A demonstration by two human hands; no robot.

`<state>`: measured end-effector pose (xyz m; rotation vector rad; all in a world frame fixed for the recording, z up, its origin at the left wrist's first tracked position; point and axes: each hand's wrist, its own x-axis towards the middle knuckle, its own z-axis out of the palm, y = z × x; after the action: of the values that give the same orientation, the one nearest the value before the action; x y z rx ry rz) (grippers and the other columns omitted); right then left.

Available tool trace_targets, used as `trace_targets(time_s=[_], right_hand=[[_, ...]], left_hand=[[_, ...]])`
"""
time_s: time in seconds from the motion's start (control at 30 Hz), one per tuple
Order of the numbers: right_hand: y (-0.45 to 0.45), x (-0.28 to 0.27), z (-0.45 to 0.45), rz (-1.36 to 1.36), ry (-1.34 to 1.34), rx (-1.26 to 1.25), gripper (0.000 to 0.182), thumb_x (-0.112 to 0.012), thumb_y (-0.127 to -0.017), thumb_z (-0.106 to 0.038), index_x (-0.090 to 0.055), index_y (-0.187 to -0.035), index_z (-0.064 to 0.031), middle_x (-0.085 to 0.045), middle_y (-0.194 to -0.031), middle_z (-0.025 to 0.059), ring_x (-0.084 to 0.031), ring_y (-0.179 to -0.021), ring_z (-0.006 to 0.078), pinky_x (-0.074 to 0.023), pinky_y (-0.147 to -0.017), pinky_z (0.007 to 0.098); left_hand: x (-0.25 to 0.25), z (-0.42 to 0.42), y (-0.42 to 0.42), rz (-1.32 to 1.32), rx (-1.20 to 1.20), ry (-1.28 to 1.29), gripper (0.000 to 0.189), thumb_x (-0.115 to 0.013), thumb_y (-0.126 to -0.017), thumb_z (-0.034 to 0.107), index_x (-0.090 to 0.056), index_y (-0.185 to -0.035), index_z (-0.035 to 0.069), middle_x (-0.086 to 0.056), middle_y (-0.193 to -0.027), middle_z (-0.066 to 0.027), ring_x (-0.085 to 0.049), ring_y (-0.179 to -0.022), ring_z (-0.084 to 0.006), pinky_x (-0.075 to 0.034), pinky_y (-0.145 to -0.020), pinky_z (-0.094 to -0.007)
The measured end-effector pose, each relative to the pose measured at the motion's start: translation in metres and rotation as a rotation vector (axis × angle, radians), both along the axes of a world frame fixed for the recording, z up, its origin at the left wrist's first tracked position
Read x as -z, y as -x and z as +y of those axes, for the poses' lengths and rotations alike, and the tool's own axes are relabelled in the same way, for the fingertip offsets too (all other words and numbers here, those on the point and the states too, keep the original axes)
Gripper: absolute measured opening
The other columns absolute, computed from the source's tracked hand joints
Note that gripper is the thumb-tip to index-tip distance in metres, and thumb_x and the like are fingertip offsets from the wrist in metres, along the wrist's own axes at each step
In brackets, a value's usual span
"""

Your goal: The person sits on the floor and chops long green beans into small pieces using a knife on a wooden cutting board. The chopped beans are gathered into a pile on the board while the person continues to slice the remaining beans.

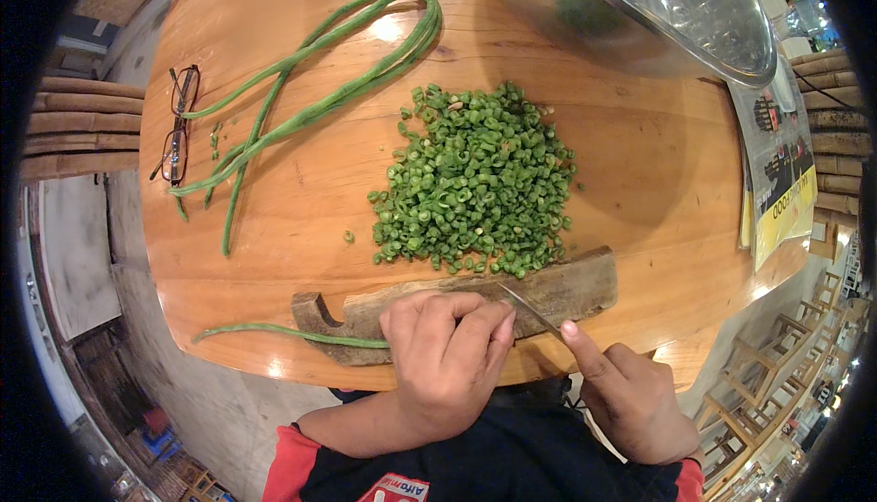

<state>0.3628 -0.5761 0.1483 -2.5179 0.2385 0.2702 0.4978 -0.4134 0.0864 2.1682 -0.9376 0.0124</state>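
Note:
My left hand (449, 355) presses a long green bean (294, 333) onto a worn wooden cutting board (575, 283); the bean's tail trails off to the left past the board. In my right hand (634, 396) is a knife (531, 310), its blade slanting over the board beside my left fingertips, my index finger along its back. Its handle is hidden in my palm. Just beyond the board lies a heap of chopped green beans (473, 180), some pieces touching the board's far edge. Several whole long beans (329, 108) lie looped at the far left.
A large steel bowl (616, 36) sits at the back right, with something green showing by its wall. Folded eyeglasses (179, 125) rest near the left edge of the wooden table (651, 180). Printed plastic packaging (777, 159) overhangs the right edge. Bamboo seats flank the table.

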Motion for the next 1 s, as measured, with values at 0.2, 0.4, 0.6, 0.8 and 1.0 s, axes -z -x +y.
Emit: trace_targets(time_s=[0.2,0.4,0.6,0.8,1.0], right_hand=[[0.002,0.003,0.005,0.015,-0.011,-0.001,0.073,-0.069,-0.081,-0.006,-0.049,-0.151,-0.0149,-0.044,-0.068,0.0045,-0.051,-0.049,0.0206,-0.0455,-0.043,0.0381],[0.002,0.001,0.010,0.028,0.002,-0.005,0.072,-0.065,-0.082,-0.005,-0.047,-0.152,-0.0137,-0.043,-0.069,0.0052,-0.051,-0.049,0.0211,-0.0442,-0.043,0.0383],[-0.006,0.000,0.013,0.027,0.049,-0.040,0.077,-0.060,-0.077,-0.003,-0.046,-0.152,-0.0131,-0.042,-0.071,0.0063,-0.049,-0.050,0.0206,-0.0435,-0.043,0.0364],[-0.013,0.005,0.017,0.007,0.105,-0.054,0.078,-0.059,-0.077,-0.003,-0.046,-0.153,-0.0147,-0.042,-0.071,0.0069,-0.049,-0.050,0.0208,-0.0440,-0.044,0.0353],[0.001,-0.009,0.013,0.138,0.104,-0.014,0.077,-0.063,-0.076,-0.002,-0.050,-0.150,-0.0184,-0.044,-0.070,0.0064,-0.051,-0.053,0.0221,-0.0438,-0.045,0.0373]], left_hand=[[-0.001,-0.001,-0.001,0.027,0.018,0.030,0.028,-0.081,-0.069,0.002,-0.073,-0.096,0.007,-0.064,-0.090,-0.0033,-0.057,-0.086,-0.0245,-0.042,-0.078,-0.0366],[0.000,0.000,-0.002,0.030,0.038,0.042,0.029,-0.080,-0.070,0.001,-0.073,-0.097,0.006,-0.064,-0.091,-0.0044,-0.056,-0.086,-0.0251,-0.042,-0.078,-0.0365],[-0.001,0.001,-0.002,0.032,0.041,0.041,0.027,-0.079,-0.071,0.002,-0.072,-0.097,0.006,-0.064,-0.091,-0.0044,-0.056,-0.086,-0.0256,-0.042,-0.078,-0.0366],[-0.001,0.000,-0.002,0.011,0.044,0.040,0.028,-0.079,-0.071,0.003,-0.072,-0.098,0.007,-0.064,-0.091,-0.0041,-0.056,-0.087,-0.0258,-0.042,-0.079,-0.0372],[0.006,0.002,0.001,-0.056,0.011,0.038,0.029,-0.080,-0.070,0.006,-0.072,-0.098,0.009,-0.063,-0.093,-0.0026,-0.057,-0.088,-0.0252,-0.041,-0.079,-0.0378]])
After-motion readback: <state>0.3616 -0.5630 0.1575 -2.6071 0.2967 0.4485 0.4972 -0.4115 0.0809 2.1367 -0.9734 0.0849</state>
